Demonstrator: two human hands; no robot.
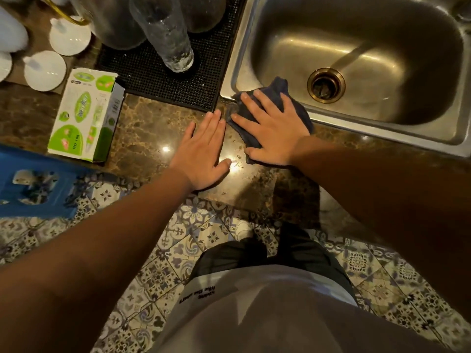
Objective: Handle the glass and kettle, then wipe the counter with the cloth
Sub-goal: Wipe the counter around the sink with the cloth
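A dark blue cloth lies at the corner of the steel sink, partly over its rim and partly on the brown marble counter. My right hand presses flat on the cloth with fingers spread. My left hand rests flat on the counter just left of the cloth, fingers together, holding nothing. A tall clear glass stands upside down on the black rubber mat. Other glass vessels stand behind it at the top edge; I cannot tell if one is the kettle.
The steel sink with a brass drain fills the upper right. A green and white box lies left of my left hand. White lids sit at the far left. A blue stool stands below the counter edge on patterned tiles.
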